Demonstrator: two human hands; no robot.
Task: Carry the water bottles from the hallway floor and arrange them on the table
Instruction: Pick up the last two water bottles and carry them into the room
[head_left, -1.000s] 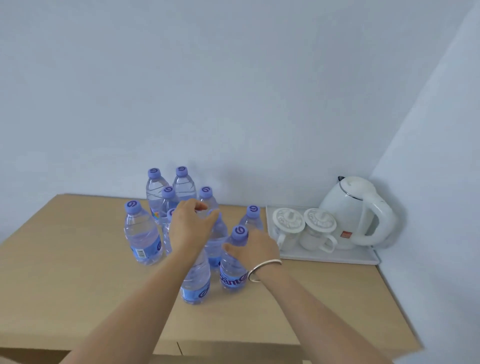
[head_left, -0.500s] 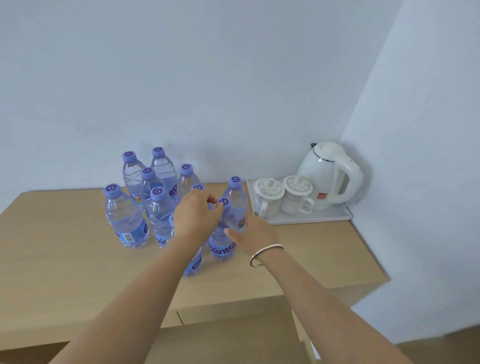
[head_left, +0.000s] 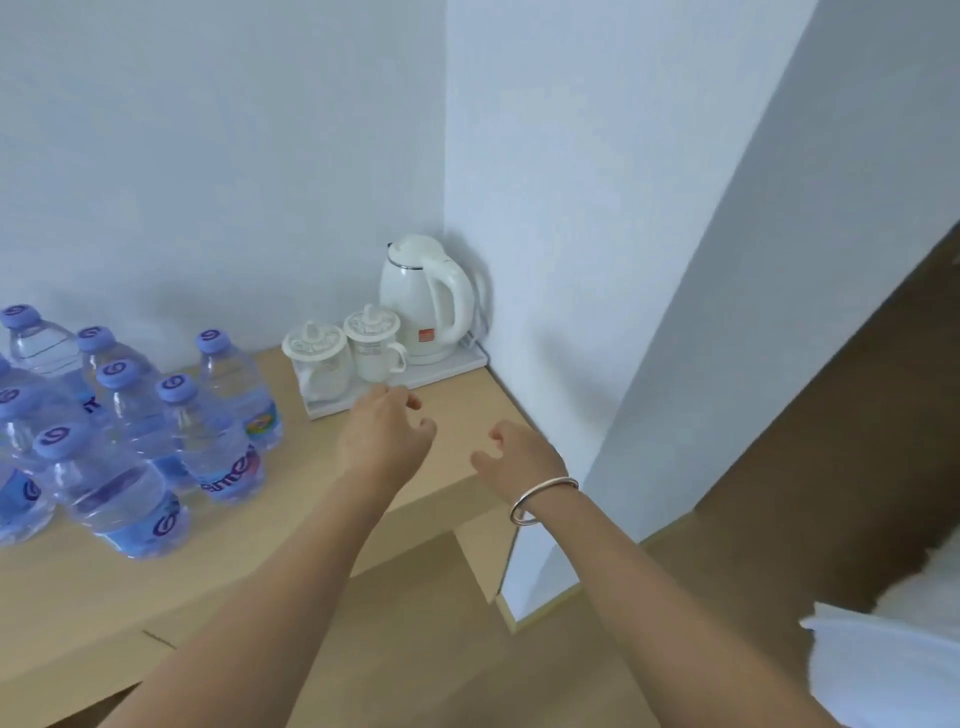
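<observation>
Several clear water bottles (head_left: 135, 441) with purple caps and blue labels stand upright in a cluster at the left of the light wooden table (head_left: 457, 415). My left hand (head_left: 382, 436) hovers over the table to the right of the bottles, fingers loosely curled, holding nothing. My right hand (head_left: 514, 457), with a silver bangle on the wrist, hangs over the table's right front corner, fingers loosely curled and empty. Neither hand touches a bottle.
A white tray (head_left: 467, 361) in the table's back right corner carries a white electric kettle (head_left: 423, 301) and two lidded cups (head_left: 317, 358). White walls close the corner. Brown floor (head_left: 831, 441) lies to the right, with white fabric (head_left: 893, 660) at the lower right.
Both hands have let go of the bottles and pulled away to the right. My view has swung right, so the bottles now sit at the left edge.
</observation>
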